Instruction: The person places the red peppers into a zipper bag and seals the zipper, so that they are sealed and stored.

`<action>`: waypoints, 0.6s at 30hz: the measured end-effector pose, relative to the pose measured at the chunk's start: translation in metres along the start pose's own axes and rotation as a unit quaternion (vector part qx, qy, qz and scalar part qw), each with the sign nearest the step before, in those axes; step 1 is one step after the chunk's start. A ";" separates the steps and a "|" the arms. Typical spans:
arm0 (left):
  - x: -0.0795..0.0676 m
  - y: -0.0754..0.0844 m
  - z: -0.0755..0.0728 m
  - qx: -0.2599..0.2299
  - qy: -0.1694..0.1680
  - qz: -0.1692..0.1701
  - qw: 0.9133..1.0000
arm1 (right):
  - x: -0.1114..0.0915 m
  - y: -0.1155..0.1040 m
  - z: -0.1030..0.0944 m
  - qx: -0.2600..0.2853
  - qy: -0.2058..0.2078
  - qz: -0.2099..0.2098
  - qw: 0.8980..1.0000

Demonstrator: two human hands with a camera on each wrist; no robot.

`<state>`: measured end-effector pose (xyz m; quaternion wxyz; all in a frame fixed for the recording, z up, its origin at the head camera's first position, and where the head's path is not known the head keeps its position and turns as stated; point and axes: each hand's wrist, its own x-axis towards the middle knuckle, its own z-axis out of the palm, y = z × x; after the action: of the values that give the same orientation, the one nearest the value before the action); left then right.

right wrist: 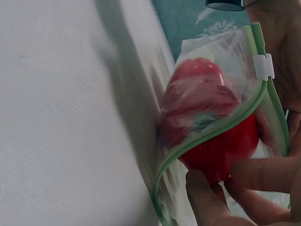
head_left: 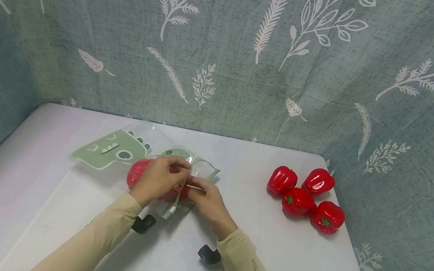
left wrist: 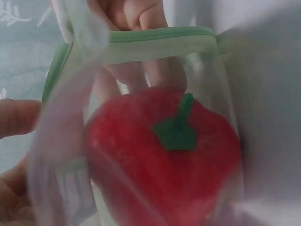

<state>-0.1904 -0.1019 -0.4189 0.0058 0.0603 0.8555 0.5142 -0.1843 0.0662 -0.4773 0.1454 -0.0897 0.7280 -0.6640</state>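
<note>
A clear zip bag [head_left: 204,168] with a green dinosaur print and green zip edges lies tilted on the table, its mouth spread towards the right. Inside it is a red bell pepper [left wrist: 141,136], its green stem showing through the plastic. My left hand [head_left: 161,179] pinches the bag near its zip edge, over the red shape. From the right, my right hand [head_left: 210,203] reaches in at the mouth. Its fingertips [right wrist: 200,181] press on the glossy pepper between the green zip edges. A white slider [right wrist: 263,67] sits at one end of the zip.
Several red bell peppers [head_left: 298,202] stand grouped at the right side of the white table [head_left: 263,269]. A grey-green leaf-print cloth [head_left: 225,88] hangs behind and at both sides. Dark wrist-worn devices [head_left: 209,254] show below the sleeves.
</note>
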 end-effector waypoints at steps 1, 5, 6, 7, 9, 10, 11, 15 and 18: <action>0.000 0.000 0.000 -0.001 0.000 0.000 1.000 | 0.000 0.000 0.001 -0.004 -0.006 -0.002 1.000; 0.000 -0.001 0.002 0.002 0.000 0.000 1.000 | 0.002 0.000 0.002 -0.013 -0.028 -0.013 0.999; 0.001 -0.001 0.002 0.005 0.001 0.001 1.000 | 0.002 0.000 0.001 -0.014 -0.031 -0.016 0.999; 0.001 -0.001 0.002 0.007 0.002 0.002 1.000 | 0.003 0.000 0.001 -0.015 -0.033 -0.018 0.999; 0.002 -0.001 0.002 0.014 0.003 0.003 1.000 | 0.003 0.002 0.000 -0.017 -0.034 -0.022 0.999; 0.002 -0.002 0.002 0.019 0.005 0.005 1.000 | 0.004 0.003 -0.001 -0.017 -0.035 -0.023 0.999; 0.002 -0.002 0.002 0.025 0.006 0.007 1.000 | 0.004 0.004 -0.002 -0.014 -0.035 -0.022 0.999; 0.002 -0.003 0.003 0.030 0.006 0.003 1.000 | 0.004 0.004 -0.004 -0.004 -0.040 -0.015 0.999; 0.002 -0.003 0.003 0.027 0.002 -0.003 1.000 | 0.003 0.003 -0.006 -0.006 -0.044 -0.009 0.999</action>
<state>-0.1929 -0.1003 -0.4233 0.0037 0.0564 0.8692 0.4912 -0.1887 0.0714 -0.4804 0.1702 -0.1263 0.7243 -0.6560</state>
